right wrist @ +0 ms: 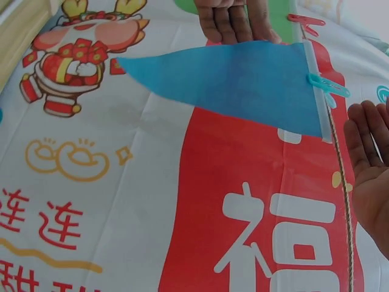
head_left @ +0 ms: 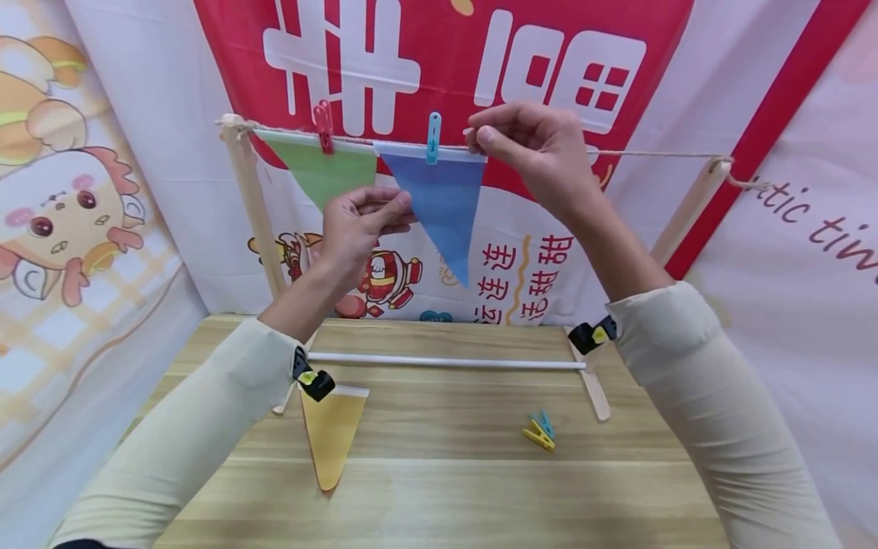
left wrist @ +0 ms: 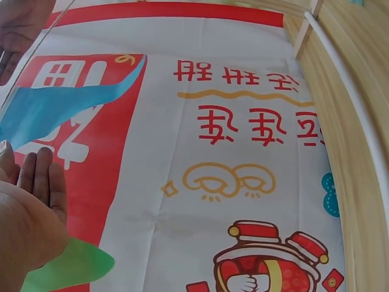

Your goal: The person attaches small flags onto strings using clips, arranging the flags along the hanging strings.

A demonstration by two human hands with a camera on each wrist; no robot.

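- The blue pennant [head_left: 442, 210] hangs from the string [head_left: 645, 153] in front of me, beside the green pennant [head_left: 329, 168], its white hem [head_left: 461, 155] along the string and a light-blue clip [head_left: 433, 139] upright near the middle of that hem
- My left hand [head_left: 363, 217] is beside the pennant's left edge, fingers loosely bent and thumb apart from them; I see no pinch, and cannot tell whether my fingertips touch the edge
- My right hand [head_left: 538, 141] is by the hem's right corner, fingers held close together and gently curved, and I see nothing gripped in it
- I judge the pennant very light and limp: its lower part bends in my left wrist view, so it likely swings at a nudge rather than resisting
- It looks thin and smooth, perhaps a little slippery, and I would expect creasing sooner than tearing
- The hem seems the firmest part, so I would take hold at its top corners, pinching softly to spare the clip's bite
- The point faces down towards the table [head_left: 439, 488], leaning rightward in my head view
- Its long axis runs from mid-hem to that tip, crosswise to the string
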